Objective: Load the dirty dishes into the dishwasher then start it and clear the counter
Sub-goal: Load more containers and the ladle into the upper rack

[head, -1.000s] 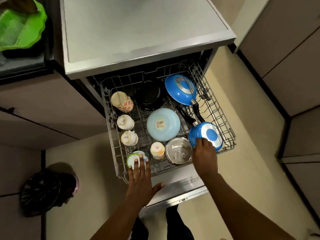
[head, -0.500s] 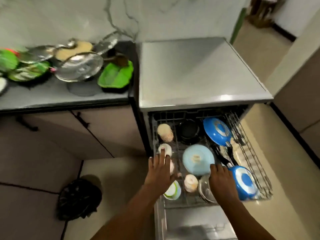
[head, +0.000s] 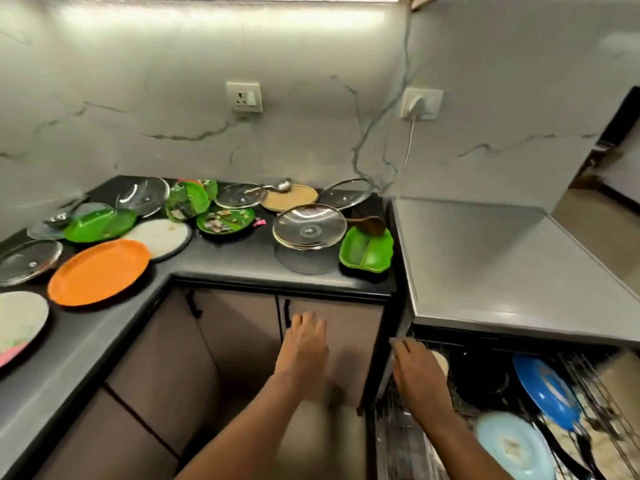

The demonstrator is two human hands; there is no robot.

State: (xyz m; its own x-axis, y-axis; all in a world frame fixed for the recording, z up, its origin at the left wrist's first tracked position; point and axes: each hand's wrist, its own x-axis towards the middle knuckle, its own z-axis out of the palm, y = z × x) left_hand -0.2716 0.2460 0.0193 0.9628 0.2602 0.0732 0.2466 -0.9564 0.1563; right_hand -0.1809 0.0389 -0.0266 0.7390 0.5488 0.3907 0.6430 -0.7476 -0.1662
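We see the dark table (head: 242, 261) running round the corner, strewn with dirty dishes. To its right stands the dishwasher (head: 485, 271) with its grey top, and its rack (head: 588, 393) is pulled out below, holding a blue pan (head: 547, 393), a pale blue bowl (head: 512, 448) turned bottom up, and a dark pot further back. On the table an orange plate (head: 98, 271) lies at the left near a white plate (head: 161, 237). Behind them lie green plates (head: 100, 225) and several glass lids. One large lid (head: 309, 230) sits just beside a green tray (head: 367, 251), with a wooden spoon (head: 369, 225) at the tray's back edge. Our left hand (head: 306, 341) hovers before the cupboard door, fingers relaxed and spread, holding nothing. Our right hand (head: 415, 368) reaches over the rack's left corner, fingers loosely extended, empty; motion blur hides whether it touches the wire.
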